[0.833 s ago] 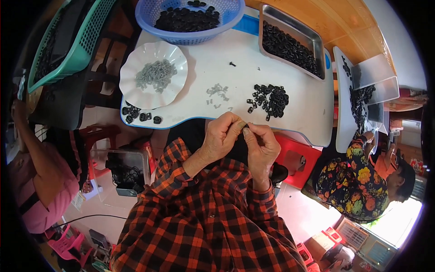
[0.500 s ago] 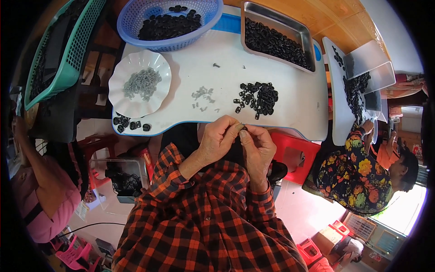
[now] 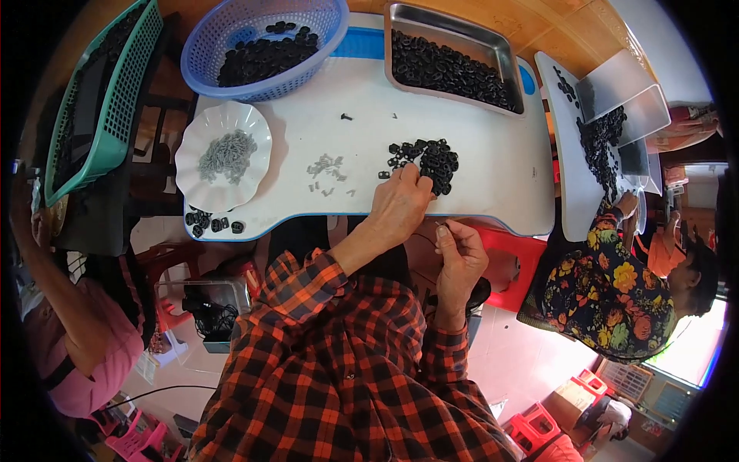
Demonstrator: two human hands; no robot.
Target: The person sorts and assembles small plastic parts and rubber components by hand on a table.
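My left hand (image 3: 402,199) reaches over the table's near edge, its bent fingertips down at the near-left side of a pile of small black plastic pieces (image 3: 440,163). Whatever its fingertips hold is hidden. Off the table edge, my right hand (image 3: 460,250) is closed in a pinch of thumb and forefinger. A tiny tip shows there, too small to name. Left of the pile lie several small grey pegs (image 3: 326,171), loose on the white table (image 3: 308,131). More grey pegs (image 3: 228,158) fill a white scalloped plate (image 3: 192,131) at the left.
A blue basket (image 3: 323,54) and a metal tray (image 3: 454,91) of black pieces stand at the back. Black pieces (image 3: 216,225) sit by the plate. A red stool (image 3: 504,266) is below the table. People sit left and right; the right one's hand (image 3: 627,203) works at another table.
My hands have parted from a small black piece they held together. The left has moved up to the black pile; the right has shifted slightly right and down. The black piece no longer shows.
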